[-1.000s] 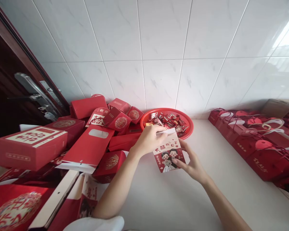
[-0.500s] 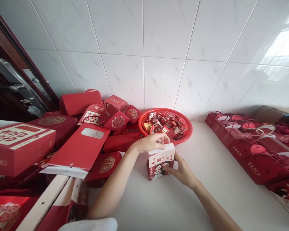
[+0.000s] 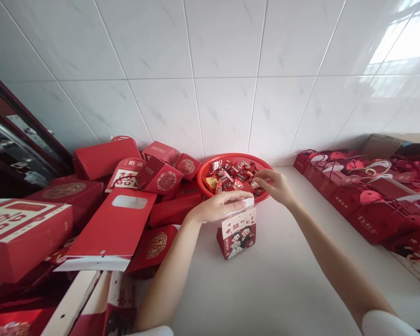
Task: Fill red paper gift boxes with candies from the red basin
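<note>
A small red and cream paper gift box (image 3: 241, 235) stands on the white surface in front of me, with a cartoon couple in wedding clothes on its face. My left hand (image 3: 226, 205) is closed on the white flap at its top, the fingers lying across the upper edge. Beyond the box is a red plastic basket (image 3: 203, 187) of small wrapped candies (image 3: 236, 175). Over the basket's right front rim, my right hand (image 3: 275, 185) reaches in, fingers bent and apart from the thumb, the fingertips at the candies. Nothing shows in its grasp.
Red paper boxes (image 3: 114, 228) lie heaped at the left, some near my left forearm. Along the right stand rows of red gift bags (image 3: 357, 205) with cord handles. A tiled wall (image 3: 224, 112) rises behind the basket, and a door frame (image 3: 24, 126) is at far left.
My right hand has left the side of the gift box and moved up and away to the candy basket. My left hand stays at the box's top, now flatter across the flap.
</note>
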`<act>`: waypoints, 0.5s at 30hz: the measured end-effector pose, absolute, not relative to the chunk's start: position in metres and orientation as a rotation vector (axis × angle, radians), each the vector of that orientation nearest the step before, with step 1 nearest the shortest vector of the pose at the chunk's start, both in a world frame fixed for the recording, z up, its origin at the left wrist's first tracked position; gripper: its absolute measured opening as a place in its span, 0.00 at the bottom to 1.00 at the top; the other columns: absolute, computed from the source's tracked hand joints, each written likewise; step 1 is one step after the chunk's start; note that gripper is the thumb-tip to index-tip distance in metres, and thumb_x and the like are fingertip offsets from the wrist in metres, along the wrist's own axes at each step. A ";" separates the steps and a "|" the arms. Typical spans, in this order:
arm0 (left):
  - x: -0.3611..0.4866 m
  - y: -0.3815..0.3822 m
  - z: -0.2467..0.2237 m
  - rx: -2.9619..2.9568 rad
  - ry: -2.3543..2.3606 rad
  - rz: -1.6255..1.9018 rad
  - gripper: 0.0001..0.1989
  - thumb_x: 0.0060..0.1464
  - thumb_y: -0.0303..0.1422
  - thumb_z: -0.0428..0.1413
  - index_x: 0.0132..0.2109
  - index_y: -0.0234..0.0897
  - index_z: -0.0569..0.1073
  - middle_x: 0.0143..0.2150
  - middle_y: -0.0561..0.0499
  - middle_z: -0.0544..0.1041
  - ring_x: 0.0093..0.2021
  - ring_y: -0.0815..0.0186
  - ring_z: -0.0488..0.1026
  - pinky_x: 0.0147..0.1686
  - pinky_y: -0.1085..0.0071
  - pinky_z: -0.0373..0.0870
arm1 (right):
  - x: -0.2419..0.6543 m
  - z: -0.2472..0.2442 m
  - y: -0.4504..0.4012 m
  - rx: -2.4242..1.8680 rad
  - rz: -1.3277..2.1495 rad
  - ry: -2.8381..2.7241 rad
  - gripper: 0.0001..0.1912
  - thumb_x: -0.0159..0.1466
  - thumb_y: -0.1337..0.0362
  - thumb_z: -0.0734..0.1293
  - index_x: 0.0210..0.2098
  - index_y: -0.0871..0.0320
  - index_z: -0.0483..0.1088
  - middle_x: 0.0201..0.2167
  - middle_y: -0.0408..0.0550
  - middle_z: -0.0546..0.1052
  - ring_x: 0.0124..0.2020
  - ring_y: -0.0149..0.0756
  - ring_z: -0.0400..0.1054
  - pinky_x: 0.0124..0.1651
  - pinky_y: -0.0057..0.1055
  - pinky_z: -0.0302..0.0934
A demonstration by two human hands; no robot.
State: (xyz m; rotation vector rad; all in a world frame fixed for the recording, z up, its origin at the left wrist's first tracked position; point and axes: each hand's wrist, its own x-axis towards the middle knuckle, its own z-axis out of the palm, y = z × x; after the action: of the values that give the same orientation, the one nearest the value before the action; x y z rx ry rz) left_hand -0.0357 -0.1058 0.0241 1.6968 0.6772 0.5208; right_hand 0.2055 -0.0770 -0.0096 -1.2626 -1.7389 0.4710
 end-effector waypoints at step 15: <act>-0.020 -0.008 0.018 1.785 1.220 0.785 0.16 0.61 0.39 0.57 0.50 0.33 0.79 0.46 0.42 0.83 0.45 0.61 0.80 0.46 0.66 0.74 | 0.196 -0.017 -0.018 -1.677 0.620 -2.474 0.32 0.53 0.61 0.73 0.59 0.51 0.74 0.52 0.52 0.79 0.54 0.55 0.71 0.48 0.37 0.65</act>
State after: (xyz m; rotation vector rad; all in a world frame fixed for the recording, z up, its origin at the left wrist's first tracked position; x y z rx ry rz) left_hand -0.0197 -0.0076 0.0178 1.7852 1.2204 0.7855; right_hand 0.1964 -0.0181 -0.0175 -1.6768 -2.4736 0.6201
